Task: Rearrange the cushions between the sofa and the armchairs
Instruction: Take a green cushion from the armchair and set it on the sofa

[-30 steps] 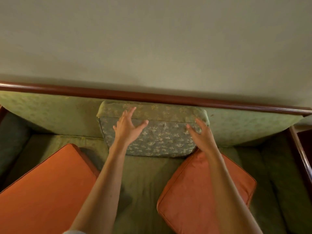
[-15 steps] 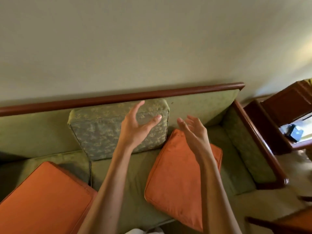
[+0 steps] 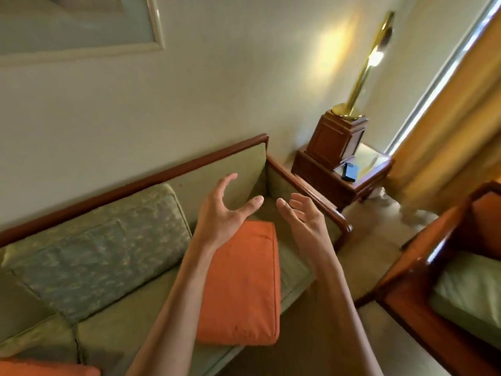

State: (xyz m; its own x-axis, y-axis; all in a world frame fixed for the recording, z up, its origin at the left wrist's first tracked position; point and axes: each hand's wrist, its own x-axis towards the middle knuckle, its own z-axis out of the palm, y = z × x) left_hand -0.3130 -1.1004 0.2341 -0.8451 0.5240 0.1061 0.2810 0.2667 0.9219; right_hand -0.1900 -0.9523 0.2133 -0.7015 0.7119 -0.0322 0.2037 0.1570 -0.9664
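Cushions are found on the sofa [image 3: 130,316]: a green one [image 3: 100,248] propped left of the hands, an orange one [image 3: 244,289] flat beneath them. Nothing is held; left hand [image 3: 225,213] and right hand [image 3: 303,215] are spread wide. No cushion is seen on the armchair [image 3: 447,280], so moving is judged unfinished.

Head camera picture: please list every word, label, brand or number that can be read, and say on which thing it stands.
None: no text can be read anywhere in this view.
Framed picture on the wall: pale and blurred, no words to make out.
Dark flat object on the side table: too small to show any label.
Cushions, sofa, lamp: no lettering visible.
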